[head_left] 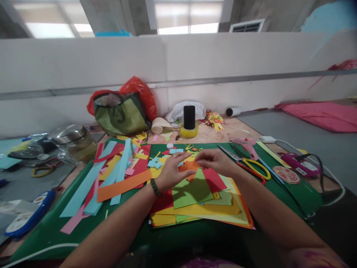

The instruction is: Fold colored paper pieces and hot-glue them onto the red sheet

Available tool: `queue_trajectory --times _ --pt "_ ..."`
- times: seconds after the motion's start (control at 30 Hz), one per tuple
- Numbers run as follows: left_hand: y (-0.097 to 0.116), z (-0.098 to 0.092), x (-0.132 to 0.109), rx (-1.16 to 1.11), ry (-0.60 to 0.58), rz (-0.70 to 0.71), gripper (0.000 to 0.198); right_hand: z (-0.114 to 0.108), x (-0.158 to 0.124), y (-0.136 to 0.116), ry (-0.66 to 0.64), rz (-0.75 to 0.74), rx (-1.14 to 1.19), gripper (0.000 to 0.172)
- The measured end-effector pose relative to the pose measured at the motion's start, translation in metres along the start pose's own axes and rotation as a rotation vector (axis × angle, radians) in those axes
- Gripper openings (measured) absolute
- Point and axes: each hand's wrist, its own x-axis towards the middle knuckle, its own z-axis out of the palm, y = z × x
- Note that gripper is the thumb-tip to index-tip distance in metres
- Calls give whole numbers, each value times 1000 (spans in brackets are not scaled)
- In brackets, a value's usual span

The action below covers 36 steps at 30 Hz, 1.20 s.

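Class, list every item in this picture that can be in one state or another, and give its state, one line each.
small orange paper piece: pinched between both hands
left hand: closed on the paper piece
right hand: closed on the paper piece
scissors: lying flat on the green mat, blades shut
green bag: standing, mouth open
glass jar: lid on
tape roll: lying flat, dark cylinder upright on it

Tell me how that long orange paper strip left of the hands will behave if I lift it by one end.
The orange strip looks thin and long, so it would probably droop and flutter. It lies across other loose strips, so pushing it likely drags them.
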Motion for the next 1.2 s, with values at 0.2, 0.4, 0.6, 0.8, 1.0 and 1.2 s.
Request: queue_trajectory --times 0.2,0.4,0.6,0.8,1.0,1.2 --pt "10 8 -4 210 -97 22 32 3 -2 1 20 -42 -59 40" --pt "5 -3 -2 -576 -450 -276 48 2 -1 1 77 -4 -46 34" --pt "2 -8 0 -720 -524 -375 50 5 2 4 -54 176 142 39" --pt "-6 -12 4 -787 -347 -480 45 -4 1 1 -9 301 220 40" --pt "-6 -19 5 -893 -185 -515 38 -7 4 5 59 331 426 40" --pt "-6 -22 4 -991 -159 -484 33 -7 4 2 100 329 525 29"
